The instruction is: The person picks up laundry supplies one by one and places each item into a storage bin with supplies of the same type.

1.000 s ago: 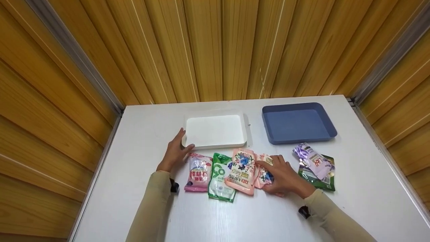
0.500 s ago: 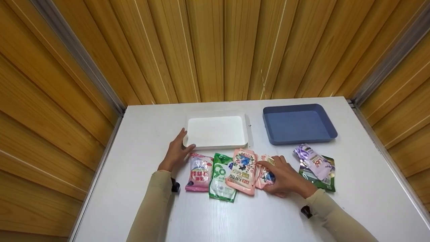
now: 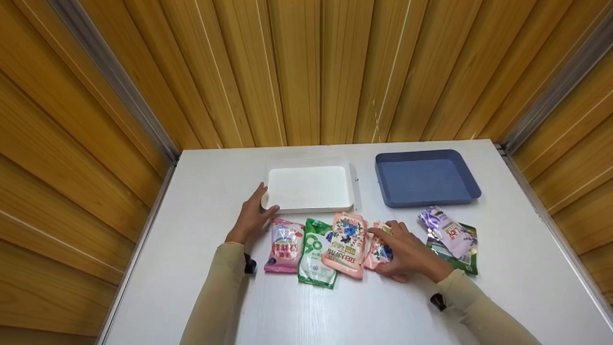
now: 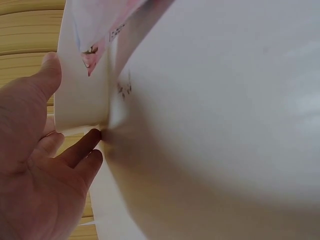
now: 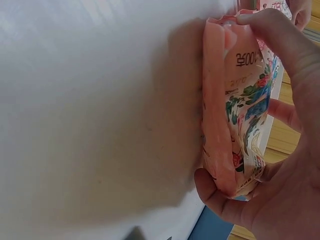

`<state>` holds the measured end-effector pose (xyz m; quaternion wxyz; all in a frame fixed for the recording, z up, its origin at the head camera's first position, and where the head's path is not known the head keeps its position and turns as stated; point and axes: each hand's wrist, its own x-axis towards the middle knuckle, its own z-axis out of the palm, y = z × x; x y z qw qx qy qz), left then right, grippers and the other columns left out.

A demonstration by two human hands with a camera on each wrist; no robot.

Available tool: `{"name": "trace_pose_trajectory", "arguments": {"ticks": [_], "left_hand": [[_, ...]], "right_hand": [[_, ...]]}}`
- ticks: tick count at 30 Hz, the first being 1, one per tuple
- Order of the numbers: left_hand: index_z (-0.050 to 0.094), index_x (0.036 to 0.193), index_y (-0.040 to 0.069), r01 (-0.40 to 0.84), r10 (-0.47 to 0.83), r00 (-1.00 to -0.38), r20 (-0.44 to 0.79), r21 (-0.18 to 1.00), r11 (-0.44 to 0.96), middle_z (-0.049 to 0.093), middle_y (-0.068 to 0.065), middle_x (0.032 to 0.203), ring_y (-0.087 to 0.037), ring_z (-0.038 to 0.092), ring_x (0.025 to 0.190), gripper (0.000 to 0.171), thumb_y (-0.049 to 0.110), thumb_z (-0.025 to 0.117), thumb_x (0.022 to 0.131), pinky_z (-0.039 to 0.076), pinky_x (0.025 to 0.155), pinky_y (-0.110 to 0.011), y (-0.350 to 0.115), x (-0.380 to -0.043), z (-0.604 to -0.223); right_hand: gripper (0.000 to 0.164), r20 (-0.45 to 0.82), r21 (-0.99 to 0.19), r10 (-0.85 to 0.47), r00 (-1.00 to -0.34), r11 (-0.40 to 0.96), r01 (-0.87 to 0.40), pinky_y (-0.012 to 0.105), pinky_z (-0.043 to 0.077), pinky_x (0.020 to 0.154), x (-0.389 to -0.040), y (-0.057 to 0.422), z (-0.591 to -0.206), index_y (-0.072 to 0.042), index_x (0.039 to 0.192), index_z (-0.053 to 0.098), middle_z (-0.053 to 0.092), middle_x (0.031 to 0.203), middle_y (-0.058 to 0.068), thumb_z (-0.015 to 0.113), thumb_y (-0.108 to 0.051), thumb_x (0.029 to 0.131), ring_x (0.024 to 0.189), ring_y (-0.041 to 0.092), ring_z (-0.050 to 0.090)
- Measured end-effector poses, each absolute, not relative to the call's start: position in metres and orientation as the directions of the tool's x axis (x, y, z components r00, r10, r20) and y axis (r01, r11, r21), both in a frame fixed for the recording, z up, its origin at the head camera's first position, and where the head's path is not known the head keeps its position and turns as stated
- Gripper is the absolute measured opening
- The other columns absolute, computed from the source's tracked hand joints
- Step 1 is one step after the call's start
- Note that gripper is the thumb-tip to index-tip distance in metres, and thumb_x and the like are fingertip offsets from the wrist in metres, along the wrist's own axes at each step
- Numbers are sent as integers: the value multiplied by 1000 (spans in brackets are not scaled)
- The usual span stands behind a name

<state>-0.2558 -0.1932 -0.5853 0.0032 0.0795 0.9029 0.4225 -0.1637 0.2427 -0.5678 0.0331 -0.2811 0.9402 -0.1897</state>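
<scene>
My left hand (image 3: 248, 219) holds the near left corner of the white tray (image 3: 313, 209), thumb at the front wall and the other fingers round the side. In the left wrist view, fingertips (image 4: 94, 137) sit low at that corner. With my right hand (image 3: 407, 251) I grip a pink flowered pouch (image 5: 245, 100) along its edges, thumb at one end and fingers at the other. That pouch stands partly behind my fingers in the head view. Just left of it lies a second pink flowered pouch (image 3: 348, 244), overlapping a green-and-white pouch (image 3: 316, 268).
A pink-and-white packet (image 3: 285, 247) lies farthest left in the row. Behind the right hand, a blue tray (image 3: 431, 199) stands on the white table (image 3: 287, 311). A purple pouch (image 3: 448, 232) lies across a dark green pouch (image 3: 469, 261) at right. Wood-patterned panels (image 3: 297, 72) enclose the table.
The pink flowered pouch in my right hand has drawn slightly away from its neighbour, leaving a small gap. My left hand stays at the white tray's corner.
</scene>
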Motion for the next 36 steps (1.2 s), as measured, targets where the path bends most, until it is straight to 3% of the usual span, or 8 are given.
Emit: {"name": "trace_pose_trajectory", "arguments": {"ticks": [19, 26, 32, 36], "left_hand": [[33, 159, 0, 121, 150, -988, 31, 763, 635, 16, -11, 171, -30, 18, 156, 78, 29, 72, 98, 16, 127, -43, -194, -257, -588], [30, 161, 2, 108, 147, -989, 18, 767, 633, 15, -11, 171, -29, 15, 157, 80, 32, 71, 98, 14, 127, -43, -194, -258, -587], [31, 159, -1, 142, 161, -986, 47, 744, 653, 17, -13, 171, -32, 19, 156, 78, 30, 71, 99, 18, 127, -46, -194, -257, -586], [31, 159, -1, 136, 159, -987, 40, 744, 654, 18, -12, 170, -31, 19, 156, 78, 30, 71, 99, 18, 127, -45, -194, -256, -585]], "right_hand": [[96, 55, -323, -546, -836, 782, -533, 44, 50, 82, -171, 247, -553, -20, 148, 55, 52, 127, 17, 93, -51, 66, 107, 29, 50], [92, 38, -326, -543, -839, 787, -524, 49, 53, 81, -179, 245, -543, -21, 147, 56, 51, 133, 21, 92, -53, 68, 112, 31, 50], [95, 45, -300, -555, -830, 785, -541, 47, 55, 76, -187, 240, -535, -23, 148, 55, 50, 130, 20, 92, -55, 67, 109, 31, 50], [95, 49, -308, -565, -823, 776, -551, 54, 56, 85, -192, 237, -528, -23, 149, 55, 48, 136, 24, 93, -51, 67, 116, 36, 51]]}}
